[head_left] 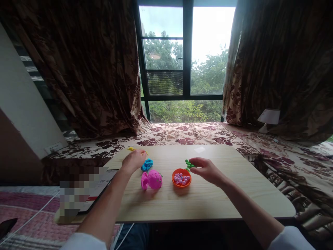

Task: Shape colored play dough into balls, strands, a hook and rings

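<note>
My left hand (134, 160) is over the far left of the table, its fingers closed together. A thin yellow clay-like piece (131, 149) shows on both sides of those fingertips. Just below the hand lies a blue crumpled clay-like lump (147, 165). My right hand (205, 168) has thumb and fingers curved around a cluster of small green balls (189, 164), with some at the fingertips. Beside it stands an orange bowl (181, 186) with several pale pink balls (181, 178) inside. Between the hands, nearer me, a pink goblet-shaped piece (154, 179) with small green dots lies on its side.
The light wooden table (213, 205) has a tablet (97, 194) at its left edge, partly blurred out. Behind it, a flower-patterned cloth (187, 133) covers the ledge under the window. A small white lamp (269, 117) stands at the right.
</note>
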The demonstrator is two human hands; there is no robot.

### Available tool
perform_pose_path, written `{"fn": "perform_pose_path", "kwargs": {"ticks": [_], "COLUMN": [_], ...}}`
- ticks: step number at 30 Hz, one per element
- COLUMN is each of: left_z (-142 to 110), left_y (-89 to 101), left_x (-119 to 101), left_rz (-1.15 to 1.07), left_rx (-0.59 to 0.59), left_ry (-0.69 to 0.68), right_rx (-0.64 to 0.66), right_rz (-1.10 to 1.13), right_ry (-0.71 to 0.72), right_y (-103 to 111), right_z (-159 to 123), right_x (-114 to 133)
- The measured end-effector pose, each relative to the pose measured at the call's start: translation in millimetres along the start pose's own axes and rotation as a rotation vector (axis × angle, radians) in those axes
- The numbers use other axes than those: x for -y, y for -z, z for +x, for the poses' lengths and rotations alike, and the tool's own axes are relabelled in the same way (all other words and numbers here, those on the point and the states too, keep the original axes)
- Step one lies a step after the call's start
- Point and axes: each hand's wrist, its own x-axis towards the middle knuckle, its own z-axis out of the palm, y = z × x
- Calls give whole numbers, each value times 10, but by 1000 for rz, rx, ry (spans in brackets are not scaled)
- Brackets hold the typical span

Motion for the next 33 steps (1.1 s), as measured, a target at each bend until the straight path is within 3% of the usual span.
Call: {"fn": "perform_pose_path", "kwargs": {"ticks": [2, 3, 5, 7, 9, 12, 17, 24, 27, 30, 33], "left_z": [-242, -384, -668, -897, -1035, -1104, -1134, -1223, -1212, -1078, -807], "left_y": [10, -14, -104, -215, -312, -398, -439, -462, -453, -443, -455], "left_x": [-248, -396, -689, -904, -995, -955, -863, -916, -916, -871, -800], "left_rz": [-103, -373, -897, -1206, -1431, -1618, -1686, -1614, -1541, -1419, -1179], "left_rx": [-35, 34, 308, 481, 493, 455, 450, 423, 376, 267, 32], "left_ry": [-23, -49, -130, -135, -67, 65, 86, 22, -14, -56, -52], "right_rx": [-61, -85, -109, -98, -50, -8, -30, -27, 10, 61, -5], "right_rz": [-157, -227, -338, -388, -361, -233, -193, -331, -287, -160, -233], "right_ry": [162, 236, 345, 404, 411, 348, 207, 249, 238, 150, 111], "right_y": [-98, -153, -253, -315, -321, -255, -181, -227, -204, -122, -9], "right_z": [-21, -34, -63, -97, -134, -176, -175, -197, -166, -51, 114], "right_x": [80, 131, 241, 335, 388, 381, 291, 305, 306, 208, 3]}}
